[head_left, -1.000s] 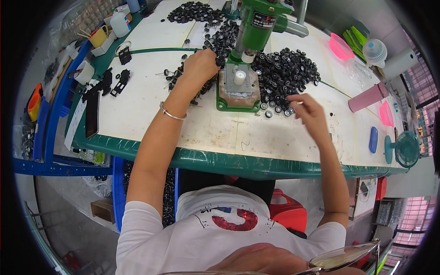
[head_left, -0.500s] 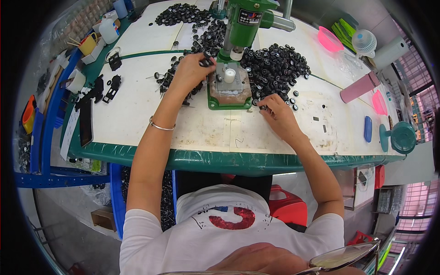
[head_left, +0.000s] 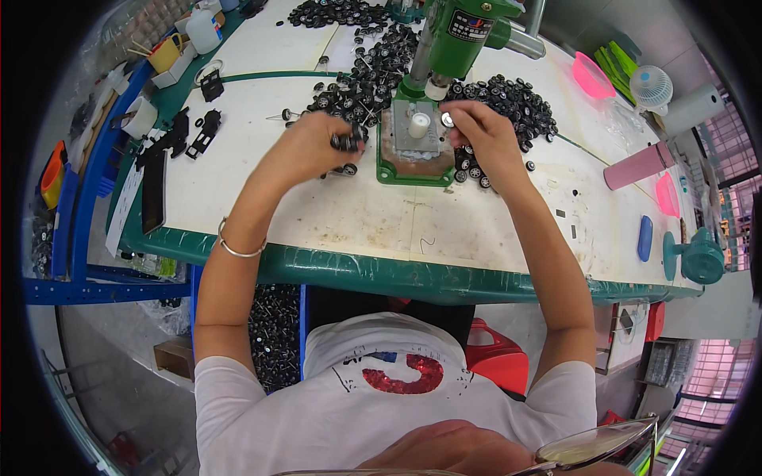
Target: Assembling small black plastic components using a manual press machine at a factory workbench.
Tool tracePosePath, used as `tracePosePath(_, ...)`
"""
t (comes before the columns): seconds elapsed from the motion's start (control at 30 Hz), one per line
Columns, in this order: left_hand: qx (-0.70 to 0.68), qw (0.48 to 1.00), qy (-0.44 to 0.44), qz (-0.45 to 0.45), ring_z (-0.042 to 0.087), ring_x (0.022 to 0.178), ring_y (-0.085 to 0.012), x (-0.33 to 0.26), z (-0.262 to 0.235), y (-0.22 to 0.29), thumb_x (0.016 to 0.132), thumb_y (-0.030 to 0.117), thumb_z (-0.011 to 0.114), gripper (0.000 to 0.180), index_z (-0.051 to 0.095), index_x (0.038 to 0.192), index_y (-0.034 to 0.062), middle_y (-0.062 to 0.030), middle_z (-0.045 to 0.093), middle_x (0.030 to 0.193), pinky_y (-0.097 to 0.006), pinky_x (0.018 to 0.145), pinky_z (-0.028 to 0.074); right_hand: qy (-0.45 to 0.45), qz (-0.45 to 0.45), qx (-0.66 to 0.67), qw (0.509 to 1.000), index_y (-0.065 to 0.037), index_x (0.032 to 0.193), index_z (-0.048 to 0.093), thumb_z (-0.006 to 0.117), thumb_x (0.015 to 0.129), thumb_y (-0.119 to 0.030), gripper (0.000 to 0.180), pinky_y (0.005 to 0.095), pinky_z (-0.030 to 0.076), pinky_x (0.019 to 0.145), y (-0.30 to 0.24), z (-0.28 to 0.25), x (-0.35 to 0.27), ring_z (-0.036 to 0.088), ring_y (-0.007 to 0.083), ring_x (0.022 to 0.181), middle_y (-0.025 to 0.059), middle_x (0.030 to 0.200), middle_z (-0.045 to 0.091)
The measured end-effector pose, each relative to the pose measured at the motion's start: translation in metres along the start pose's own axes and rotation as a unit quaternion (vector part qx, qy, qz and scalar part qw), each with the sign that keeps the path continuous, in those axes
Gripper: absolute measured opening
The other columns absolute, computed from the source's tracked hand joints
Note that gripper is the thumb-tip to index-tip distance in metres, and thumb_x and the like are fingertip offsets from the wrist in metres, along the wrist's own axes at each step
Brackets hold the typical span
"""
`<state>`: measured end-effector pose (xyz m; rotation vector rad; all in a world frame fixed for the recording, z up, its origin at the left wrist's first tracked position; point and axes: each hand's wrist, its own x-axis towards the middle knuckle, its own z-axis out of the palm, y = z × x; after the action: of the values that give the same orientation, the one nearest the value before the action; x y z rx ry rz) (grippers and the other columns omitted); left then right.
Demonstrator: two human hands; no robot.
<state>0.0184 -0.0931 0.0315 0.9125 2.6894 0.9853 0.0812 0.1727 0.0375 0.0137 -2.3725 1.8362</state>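
Observation:
A green bench press (head_left: 456, 40) stands over a metal plate (head_left: 414, 136) that carries a white round plug (head_left: 420, 124). Left of its base, my left hand (head_left: 313, 147) is closed on several small black toy wheels (head_left: 348, 142). On the other side of the plate, my right hand (head_left: 486, 135) pinches one small black wheel with a silver hub (head_left: 448, 120), close to the white plug but apart from it. A heap of loose wheels (head_left: 516, 107) lies right of the press. Wheels on thin metal axles (head_left: 361, 91) are piled behind my left hand.
Black plastic chassis parts (head_left: 205, 133) and a dark flat slab (head_left: 154, 194) lie on the left. A pink cylinder (head_left: 637, 165), a blue case (head_left: 644, 238) and a small green fan (head_left: 700, 255) stand at the right. Below the table edge is a blue bin of axled wheels (head_left: 274, 333).
My right hand has gone from the near edge of the wheel heap up beside the plate, a wheel now in its fingers. My left hand has drawn back toward me, off the press.

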Motion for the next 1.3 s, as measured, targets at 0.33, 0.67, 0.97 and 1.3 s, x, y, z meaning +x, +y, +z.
tracePosePath(0.33,0.132,0.984,0.014,0.12,0.061,0.08,-0.0273,-0.019,0.018,-0.004,0.072,0.015,0.075,0.023,0.067,0.086,-0.002,-0.0108,0.058,0.085,-0.036,0.069,0.048,-0.002,-0.084,-0.123,0.989,-0.003,0.099,0.069,0.059,0.089,-0.022,0.024,0.033,0.048,0.072,0.028,0.025,0.029,0.061,0.0225,0.078,0.012,0.091,0.06)
tracePosePath(0.67,-0.083,0.989,0.122,0.012,0.062,0.067,-0.0199,0.01,0.023,0.007,0.072,0.025,0.079,0.034,0.066,0.079,-0.005,-0.01,0.067,0.079,-0.027,0.063,0.048,-0.007,0.04,0.04,0.998,-0.003,0.112,0.064,0.058,0.093,-0.019,0.026,0.0204,0.042,0.059,0.021,0.023,0.016,0.051,0.0064,0.065,0.0,0.074,0.057)
tracePosePath(0.97,-0.49,0.867,0.045,-0.078,0.062,0.072,-0.0061,0.026,0.026,0.025,0.083,0.011,0.071,0.028,0.057,0.105,0.0024,-0.0112,0.07,0.091,-0.017,0.047,0.032,0.067,0.051,0.093,0.992,-0.004,0.111,0.064,0.056,0.095,-0.018,0.024,0.0196,0.041,0.056,0.021,-0.018,-0.026,0.051,0.0053,0.064,-0.0023,0.074,0.056)
tracePosePath(1.3,-0.497,0.862,0.039,-0.095,0.057,0.064,-0.006,0.047,0.047,0.041,0.08,0.009,0.073,0.016,0.066,0.094,0.0021,-0.0062,0.068,0.074,-0.02,0.051,0.036,0.141,-0.061,0.038,0.987,-0.002,0.11,0.065,0.056,0.095,-0.023,0.027,0.0184,0.04,0.054,-0.036,-0.092,-0.006,0.054,0.0038,0.065,-0.0023,0.084,0.058)
